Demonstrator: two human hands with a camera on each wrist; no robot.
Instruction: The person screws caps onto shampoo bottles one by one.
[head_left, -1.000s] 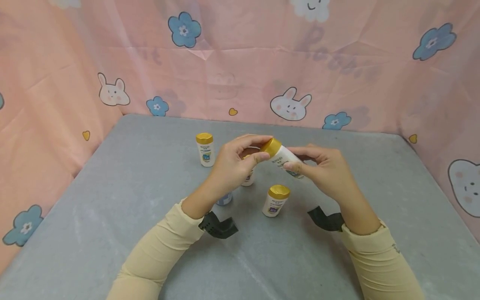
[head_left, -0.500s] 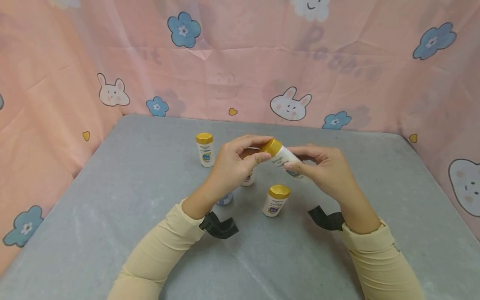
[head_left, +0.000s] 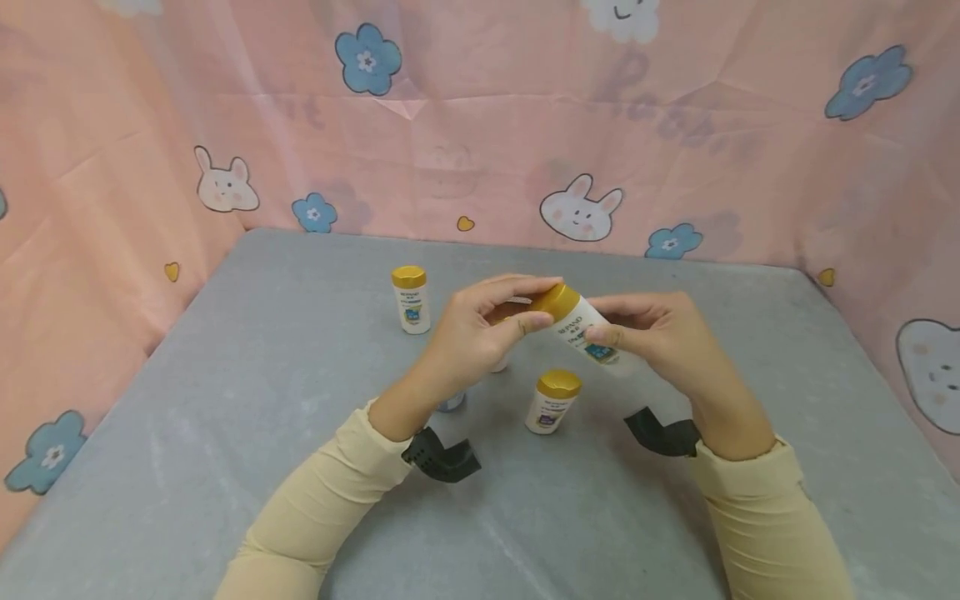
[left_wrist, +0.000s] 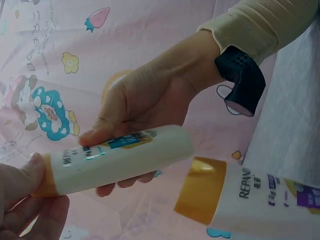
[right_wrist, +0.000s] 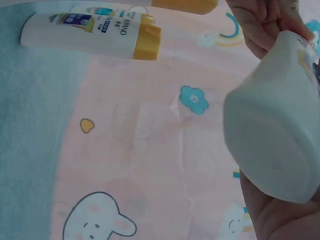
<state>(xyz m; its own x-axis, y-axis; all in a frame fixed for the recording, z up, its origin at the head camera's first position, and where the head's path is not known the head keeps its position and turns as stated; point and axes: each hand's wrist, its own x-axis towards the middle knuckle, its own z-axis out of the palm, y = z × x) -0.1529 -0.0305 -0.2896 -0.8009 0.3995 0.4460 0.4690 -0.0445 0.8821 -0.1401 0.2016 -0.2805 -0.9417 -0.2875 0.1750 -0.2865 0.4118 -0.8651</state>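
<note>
Between my two hands a small white bottle with a gold cap (head_left: 585,333) hangs tilted above the table, its cap end up and to the left. My left hand (head_left: 480,337) pinches the gold cap between thumb and fingers. Lower down, my right hand (head_left: 667,337) grips the white body, thumb on the front beside the blue label. The right wrist view shows the bottle's smooth white base (right_wrist: 272,145). Just below the held bottle, a similar bottle with a purple label (head_left: 551,408) stands upright.
Another gold-capped bottle (head_left: 411,302) stands farther back on the left. Behind my left hand, a white bottle (head_left: 499,364) is mostly hidden. A bluish object (head_left: 452,402) peeks out by my left wrist. A pink printed cloth (head_left: 450,125) hangs behind the grey table (head_left: 187,400).
Both hands have shifted slightly right and down with the bottle, and more of its blue label shows now. The standing bottles have stayed put.
</note>
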